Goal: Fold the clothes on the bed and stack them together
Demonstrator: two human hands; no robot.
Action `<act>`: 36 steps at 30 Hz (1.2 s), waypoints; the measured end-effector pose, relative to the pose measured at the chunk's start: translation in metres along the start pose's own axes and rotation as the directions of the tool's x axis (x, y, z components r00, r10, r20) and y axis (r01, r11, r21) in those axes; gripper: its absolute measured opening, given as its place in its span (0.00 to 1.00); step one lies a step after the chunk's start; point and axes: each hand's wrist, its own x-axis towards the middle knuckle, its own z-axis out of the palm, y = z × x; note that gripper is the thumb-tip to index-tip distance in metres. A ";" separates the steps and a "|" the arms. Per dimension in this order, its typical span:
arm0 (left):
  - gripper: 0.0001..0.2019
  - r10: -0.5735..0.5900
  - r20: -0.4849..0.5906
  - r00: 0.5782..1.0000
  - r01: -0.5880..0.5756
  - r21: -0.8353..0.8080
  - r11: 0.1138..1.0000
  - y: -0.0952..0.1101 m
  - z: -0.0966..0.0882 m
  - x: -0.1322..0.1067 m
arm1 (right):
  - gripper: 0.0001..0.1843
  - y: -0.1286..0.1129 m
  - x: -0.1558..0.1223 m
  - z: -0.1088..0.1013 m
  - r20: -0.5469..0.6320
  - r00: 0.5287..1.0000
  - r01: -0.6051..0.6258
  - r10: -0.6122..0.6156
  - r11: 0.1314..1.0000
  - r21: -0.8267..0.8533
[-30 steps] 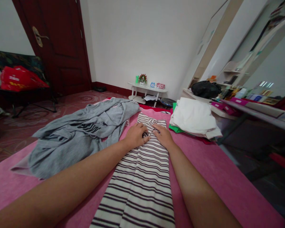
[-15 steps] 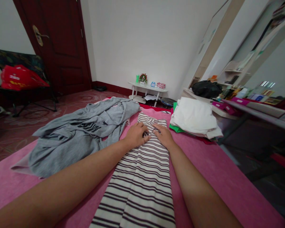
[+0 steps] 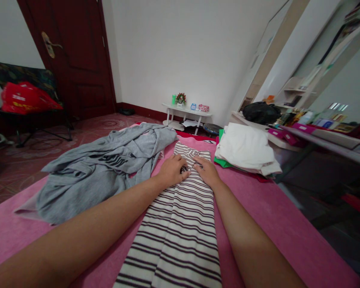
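A long folded garment with cream and dark stripes (image 3: 183, 224) lies lengthwise before me on a pink bed cover (image 3: 249, 212). My left hand (image 3: 174, 170) rests on its upper part from the left side, fingers bent over the cloth and thumb held apart. From the right, my right hand (image 3: 207, 172) lies on the same part, its thumb toward the middle and its fingers resting on the fabric. No cloth is visibly pinched in either hand. A crumpled grey garment with black lettering (image 3: 108, 172) spreads just left of my left arm.
Right of the striped garment sits a stack of folded clothes (image 3: 244, 148), white on top, with green and red below. A dressing table (image 3: 288, 142) with bottles stands at the right. A small white table (image 3: 187, 112) is by the wall, and a red bag (image 3: 27, 98) lies on a chair.
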 end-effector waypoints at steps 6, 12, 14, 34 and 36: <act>0.14 -0.008 0.005 1.000 0.008 0.002 1.000 0.001 0.000 0.000 | 0.21 -0.002 0.000 -0.001 0.011 1.000 -0.007 0.007 1.000 -0.011; 0.14 -0.007 -0.004 1.000 0.007 -0.003 1.000 0.000 0.000 0.000 | 0.22 -0.005 -0.001 -0.003 0.029 0.998 -0.053 0.058 0.989 -0.140; 0.14 -0.011 -0.008 1.000 0.011 -0.006 1.000 -0.001 0.001 0.000 | 0.25 -0.006 -0.002 -0.002 0.050 0.990 -0.121 0.134 0.970 -0.211; 0.29 0.002 0.171 0.985 0.053 -0.317 0.947 -0.012 -0.016 -0.041 | 0.29 -0.048 -0.065 -0.030 0.272 0.927 -0.154 0.258 0.924 -0.351; 0.28 0.026 0.245 0.969 0.052 -0.306 0.950 -0.009 -0.028 -0.056 | 0.28 -0.055 -0.085 -0.037 0.243 0.955 -0.088 0.168 0.947 -0.310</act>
